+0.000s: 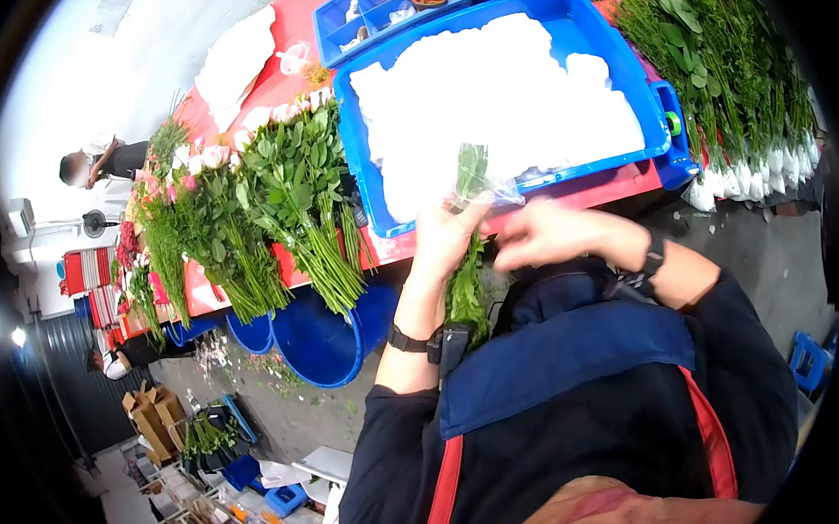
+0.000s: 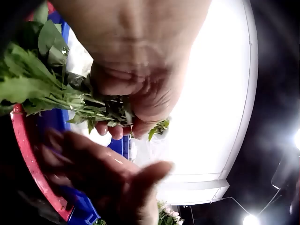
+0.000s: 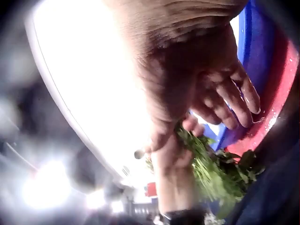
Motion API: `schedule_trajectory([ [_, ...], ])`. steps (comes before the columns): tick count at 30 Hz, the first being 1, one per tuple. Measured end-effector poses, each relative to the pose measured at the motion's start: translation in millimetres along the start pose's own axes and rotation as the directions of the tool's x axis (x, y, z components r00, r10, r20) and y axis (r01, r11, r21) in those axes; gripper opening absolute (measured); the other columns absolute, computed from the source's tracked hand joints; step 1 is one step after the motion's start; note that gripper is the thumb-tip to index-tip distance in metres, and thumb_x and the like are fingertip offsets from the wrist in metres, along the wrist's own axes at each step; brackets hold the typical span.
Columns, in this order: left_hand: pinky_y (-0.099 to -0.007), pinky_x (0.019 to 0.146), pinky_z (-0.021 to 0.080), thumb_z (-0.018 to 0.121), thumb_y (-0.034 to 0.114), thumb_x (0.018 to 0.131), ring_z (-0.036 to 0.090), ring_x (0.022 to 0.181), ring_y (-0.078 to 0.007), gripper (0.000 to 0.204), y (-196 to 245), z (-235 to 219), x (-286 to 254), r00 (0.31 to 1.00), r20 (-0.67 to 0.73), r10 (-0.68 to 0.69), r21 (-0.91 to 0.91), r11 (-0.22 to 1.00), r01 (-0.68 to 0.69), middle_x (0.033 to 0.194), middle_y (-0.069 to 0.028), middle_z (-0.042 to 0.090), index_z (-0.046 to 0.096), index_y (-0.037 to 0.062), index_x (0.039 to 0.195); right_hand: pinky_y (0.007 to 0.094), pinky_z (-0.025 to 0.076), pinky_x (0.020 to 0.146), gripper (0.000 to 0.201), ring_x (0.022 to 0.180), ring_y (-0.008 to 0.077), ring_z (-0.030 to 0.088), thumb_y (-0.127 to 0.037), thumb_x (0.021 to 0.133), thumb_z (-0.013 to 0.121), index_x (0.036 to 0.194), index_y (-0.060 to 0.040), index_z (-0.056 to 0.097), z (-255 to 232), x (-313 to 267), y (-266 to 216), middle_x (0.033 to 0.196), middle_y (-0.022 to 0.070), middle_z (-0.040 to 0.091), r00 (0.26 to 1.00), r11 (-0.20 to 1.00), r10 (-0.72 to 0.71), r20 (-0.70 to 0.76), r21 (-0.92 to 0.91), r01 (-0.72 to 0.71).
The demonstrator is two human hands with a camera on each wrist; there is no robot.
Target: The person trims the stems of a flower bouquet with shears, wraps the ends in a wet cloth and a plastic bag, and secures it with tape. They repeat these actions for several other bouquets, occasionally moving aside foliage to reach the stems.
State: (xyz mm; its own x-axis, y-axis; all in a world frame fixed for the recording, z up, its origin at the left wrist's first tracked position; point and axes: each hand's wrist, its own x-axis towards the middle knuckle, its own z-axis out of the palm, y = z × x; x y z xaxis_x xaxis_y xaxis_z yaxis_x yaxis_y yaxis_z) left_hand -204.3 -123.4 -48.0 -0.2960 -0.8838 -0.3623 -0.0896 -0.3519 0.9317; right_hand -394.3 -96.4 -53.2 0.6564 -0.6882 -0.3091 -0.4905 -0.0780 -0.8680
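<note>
The left hand (image 1: 448, 235) curls its fingers round a leafy bunch (image 1: 467, 293), with clear plastic (image 1: 502, 189) just past the fingertips and greenery trailing back towards the wearer's chest. Just beside it, the right hand (image 1: 555, 234) has its fingers loosely spread, somewhat blurred. Beyond both hands' fingers, a blue tray (image 1: 573, 21) of white material sits on the red worktop (image 1: 629, 183), rose bunches (image 1: 297, 188) off to the left.

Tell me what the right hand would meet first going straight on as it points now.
Probably the leafy bunch held in the left hand, just ahead of the right hand; depth between them is unclear.
</note>
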Motion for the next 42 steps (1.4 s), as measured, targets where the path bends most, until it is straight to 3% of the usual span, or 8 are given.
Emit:
schedule_trajectory([
  [4,-0.0222,0.047,0.044,0.07,0.01,0.085,0.052,0.052,-0.0065,0.017,8,30,-5,0.998,-0.045,0.036,0.138,0.99,-0.03,0.069,-0.0001,0.06,0.064,0.0007,0.098,0.0257,0.048,0.062,0.034,0.073,0.0124,0.061,-0.033,0.092,0.061,0.102,-0.0013,0.068,-26,-27,-14,0.08,0.0023,0.067,0.824,0.665,0.327,-0.462,0.732,0.147],
  [11,-0.0239,0.043,0.04,0.064,0.017,0.088,0.047,0.048,-0.0076,0.029,9,82,0,0.962,0.26,-0.083,-0.289,0.944,0.159,0.061,0.0013,0.051,0.055,0.0049,0.112,0.0414,0.049,0.061,0.022,0.07,0.0318,0.065,-0.019,0.091,0.057,0.083,0.001,0.062,-7,-57,49,0.074,0.0156,0.064,0.637,0.982,-0.156,-0.755,-0.186,0.021],
  [22,-0.031,0.063,0.049,0.066,0.024,0.087,0.059,0.066,-0.0118,0.027,-37,218,13,0.999,0.043,0.024,0.513,0.858,-0.043,0.074,-0.0082,0.066,0.065,-0.0011,0.095,0.0449,0.051,0.069,0.021,0.075,0.0351,0.065,-0.023,0.079,0.064,0.083,-0.0027,0.067,-54,-205,108,0.077,0.0169,0.066,0.965,0.976,0.001,-0.264,-0.211,-0.059],
  [25,-0.0338,0.063,0.049,0.061,0.025,0.087,0.06,0.064,-0.0179,0.027,-44,244,15,0.985,0.169,0.047,0.623,0.769,-0.143,0.068,-0.014,0.063,0.063,-0.0017,0.089,0.0354,0.052,0.066,0.019,0.07,0.025,0.067,-0.024,0.081,0.066,0.087,-0.0067,0.072,-84,-240,206,0.075,0.0114,0.069,0.607,0.92,0.174,-0.775,-0.093,-0.382],
  [27,-0.0332,0.061,0.047,0.06,0.023,0.087,0.055,0.061,-0.0137,0.024,-56,267,17,0.963,0.269,0.008,0.678,0.708,-0.196,0.064,-0.0105,0.06,0.062,-0.0016,0.086,0.0333,0.051,0.063,0.024,0.067,0.0189,0.067,-0.028,0.079,0.07,0.087,-0.0046,0.072,-110,-256,227,0.077,0.0095,0.07,0.527,0.816,0.454,-0.718,0.098,-0.57],
  [33,-0.0441,0.071,0.049,0.062,0.027,0.079,0.065,0.074,-0.0372,0.028,-108,335,47,0.91,0.393,-0.132,0.836,0.463,-0.294,0.074,-0.0241,0.064,0.065,-0.0007,0.083,0.0298,0.047,0.064,0.014,0.068,0.0147,0.059,-0.015,0.077,0.072,0.077,-0.0008,0.069,-108,-257,227,0.074,0.0076,0.064,0.673,0.971,0.229,-0.703,0.209,-0.112],
  [37,-0.0399,0.067,0.05,0.065,0.02,0.079,0.066,0.069,-0.0277,0.025,-82,371,48,0.858,0.493,-0.145,0.692,0.664,-0.285,0.072,-0.016,0.067,0.064,-0.0041,0.083,0.0332,0.049,0.067,0.011,0.07,0.0206,0.064,-0.013,0.076,0.069,0.08,-0.0031,0.07,-52,-326,178,0.075,0.0124,0.066,0.788,0.989,0.13,-0.601,0.137,-0.059],
  [42,-0.0269,0.036,0.034,0.07,0.032,0.08,0.043,0.038,-0.0074,0.031,-27,389,15,0.638,0.583,-0.504,0.603,0.794,0.076,0.055,-0.0001,0.052,0.065,0.0017,0.076,0.0304,0.051,0.08,0.023,0.092,0.011,0.062,-0.004,0.081,0.069,0.103,-0.0001,0.067,-18,-343,232,0.099,0.0046,0.068,0.596,0.79,0.332,-0.731,0.56,0.247],
])
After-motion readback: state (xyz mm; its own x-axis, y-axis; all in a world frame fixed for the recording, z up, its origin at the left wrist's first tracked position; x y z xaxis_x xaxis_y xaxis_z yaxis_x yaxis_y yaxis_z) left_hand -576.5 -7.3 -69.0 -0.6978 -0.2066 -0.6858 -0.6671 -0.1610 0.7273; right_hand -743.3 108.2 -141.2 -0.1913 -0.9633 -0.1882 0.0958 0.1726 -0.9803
